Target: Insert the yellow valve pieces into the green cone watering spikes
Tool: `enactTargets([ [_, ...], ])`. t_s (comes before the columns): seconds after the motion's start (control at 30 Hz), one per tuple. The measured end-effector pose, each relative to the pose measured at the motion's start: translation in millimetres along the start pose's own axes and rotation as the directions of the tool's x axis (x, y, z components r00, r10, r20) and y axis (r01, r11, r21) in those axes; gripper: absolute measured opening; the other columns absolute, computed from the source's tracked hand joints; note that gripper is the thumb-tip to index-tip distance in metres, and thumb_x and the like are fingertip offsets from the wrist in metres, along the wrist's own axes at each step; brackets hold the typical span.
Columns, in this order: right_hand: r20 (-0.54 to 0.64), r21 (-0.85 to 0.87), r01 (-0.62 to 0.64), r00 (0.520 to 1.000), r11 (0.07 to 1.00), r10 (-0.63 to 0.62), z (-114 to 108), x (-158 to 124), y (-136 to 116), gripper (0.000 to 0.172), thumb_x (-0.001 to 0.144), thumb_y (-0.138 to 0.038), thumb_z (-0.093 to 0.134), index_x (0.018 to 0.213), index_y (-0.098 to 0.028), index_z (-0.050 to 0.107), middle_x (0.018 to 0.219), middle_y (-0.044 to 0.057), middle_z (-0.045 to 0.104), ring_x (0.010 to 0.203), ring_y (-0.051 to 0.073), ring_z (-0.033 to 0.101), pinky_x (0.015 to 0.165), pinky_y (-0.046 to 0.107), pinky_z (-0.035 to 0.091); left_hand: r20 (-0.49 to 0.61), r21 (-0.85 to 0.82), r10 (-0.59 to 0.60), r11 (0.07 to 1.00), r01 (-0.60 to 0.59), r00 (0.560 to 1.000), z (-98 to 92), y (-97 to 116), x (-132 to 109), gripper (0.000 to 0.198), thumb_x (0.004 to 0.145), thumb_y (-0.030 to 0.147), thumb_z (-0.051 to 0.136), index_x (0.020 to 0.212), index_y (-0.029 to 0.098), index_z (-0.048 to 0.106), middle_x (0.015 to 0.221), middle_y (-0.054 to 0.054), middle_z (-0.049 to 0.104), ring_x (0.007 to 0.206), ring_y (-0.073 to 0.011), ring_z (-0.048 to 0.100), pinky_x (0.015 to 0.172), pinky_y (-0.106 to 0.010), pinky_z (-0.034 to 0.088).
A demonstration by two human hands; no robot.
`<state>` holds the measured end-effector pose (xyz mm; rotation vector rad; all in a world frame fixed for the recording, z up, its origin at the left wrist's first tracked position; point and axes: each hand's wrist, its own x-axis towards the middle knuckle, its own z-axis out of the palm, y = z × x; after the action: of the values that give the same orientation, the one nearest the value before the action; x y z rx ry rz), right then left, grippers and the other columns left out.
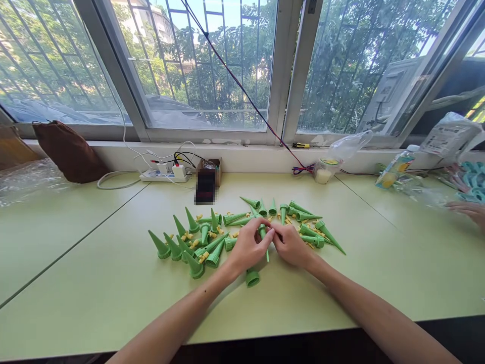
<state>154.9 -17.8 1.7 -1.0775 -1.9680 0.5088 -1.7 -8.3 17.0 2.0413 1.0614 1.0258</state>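
Over the middle of the table, my left hand (247, 246) is closed around a green plastic watering spike (262, 232), its thin point aimed downward. My right hand (292, 246) meets it from the right, fingers pinched against the spike's side; whatever lies between those fingertips is hidden. Green spikes with wide round collars lie around both hands, some standing on their collars like this one (194, 265) at the left. Small yellow valves (203, 257) are scattered among them. Just below my left hand a single spike (252, 278) lies with its collar toward me.
Behind the spikes sit a power strip (162, 175) with cables and a small cardboard box (217, 172). A plastic cup in a bag (325, 172) and a bottle (396, 167) stand at the back right. Another person's hand (470, 211) shows at the right edge.
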Motion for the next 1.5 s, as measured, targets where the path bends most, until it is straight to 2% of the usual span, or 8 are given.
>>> enactTargets([
  [0.27, 0.018, -0.028, 0.004, 1.000, 1.000, -0.004, 1.1, 0.5, 3.8, 0.020, 0.088, -0.009, 0.042, 0.079, -0.016, 0.058, 0.061, -0.001, 0.056, 0.052, 0.012, 0.043, 0.054, 0.024, 0.031, 0.027, 0.100, 0.041, 0.994, -0.044, 0.999, 0.1, 1.2, -1.3, 0.019, 0.092, 0.031, 0.048, 0.097, 0.018, 0.062, 0.090, -0.005, 0.061, 0.071, -0.0154, 0.051, 0.066, -0.029, 0.041],
  [1.3, 0.055, -0.042, -0.021, 0.998, 0.999, 0.023, 0.1, -0.1, 4.2, 0.020, 0.085, -0.007, 0.042, 0.079, -0.018, 0.057, 0.065, 0.000, 0.060, 0.054, 0.013, 0.046, 0.055, 0.025, 0.034, 0.061, 0.170, 0.065, 0.983, -0.074, 0.996, -0.5, 4.3, -1.8, 0.016, 0.092, 0.028, 0.047, 0.097, 0.019, 0.059, 0.092, -0.005, 0.058, 0.080, -0.0179, 0.054, 0.070, -0.030, 0.042],
  [1.5, 0.077, -0.057, -0.026, 0.997, 0.998, 0.030, -1.4, -0.2, 1.9, 0.022, 0.086, -0.006, 0.040, 0.084, -0.017, 0.059, 0.066, 0.000, 0.060, 0.056, 0.013, 0.047, 0.057, 0.024, 0.035, 0.073, 0.195, 0.061, 0.978, -0.074, 0.995, -0.8, 4.2, -2.4, 0.016, 0.093, 0.028, 0.046, 0.097, 0.019, 0.058, 0.095, -0.005, 0.058, 0.084, -0.0187, 0.054, 0.074, -0.031, 0.043],
])
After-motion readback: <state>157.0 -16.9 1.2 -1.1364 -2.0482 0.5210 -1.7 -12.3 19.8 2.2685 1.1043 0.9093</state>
